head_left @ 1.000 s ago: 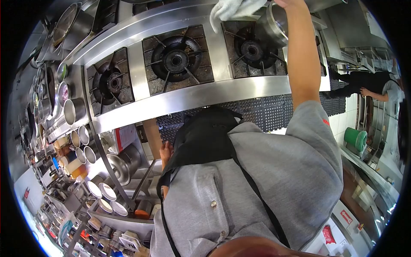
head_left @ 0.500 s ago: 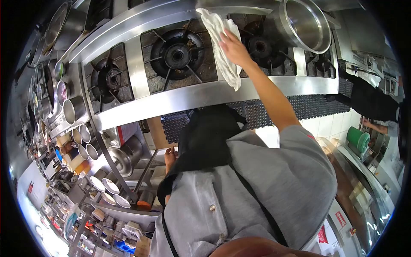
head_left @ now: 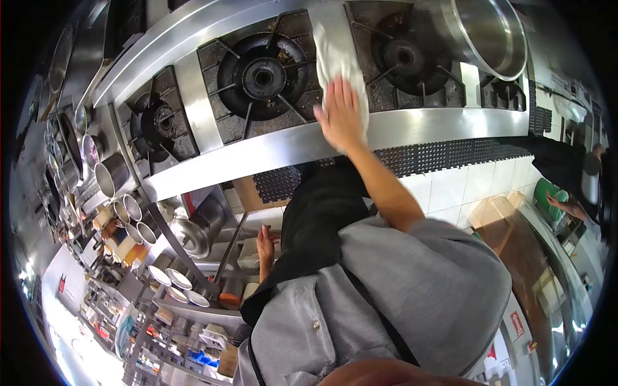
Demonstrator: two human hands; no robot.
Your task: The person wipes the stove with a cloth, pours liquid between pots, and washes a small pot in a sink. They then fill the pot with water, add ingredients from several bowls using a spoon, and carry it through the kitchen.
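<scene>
My right hand (head_left: 343, 119) lies flat on a white cloth (head_left: 332, 55), fingers stretched out and the thumb apart. The cloth is spread along the steel strip between two burners, and its lower end reaches the front rail (head_left: 270, 143) of the stove. To the left of the hand is a black burner (head_left: 262, 77) with grate bars, and on its right another burner (head_left: 404, 56). My left hand (head_left: 265, 248) hangs low beside my apron, its fingers loosely apart with nothing visible in them.
A large steel pot (head_left: 494, 38) stands on the right burners. Several pans and a small steel pot (head_left: 112, 175) crowd the left side. Black perforated matting (head_left: 450, 153) runs along the floor before the stove. At far right, a co-worker's hand (head_left: 566, 204) is near a green container (head_left: 546, 193).
My right hand has slid from farther back on the strip toward the front rail, now flat on the cloth. My left hand shows more fully. The view has shifted slightly.
</scene>
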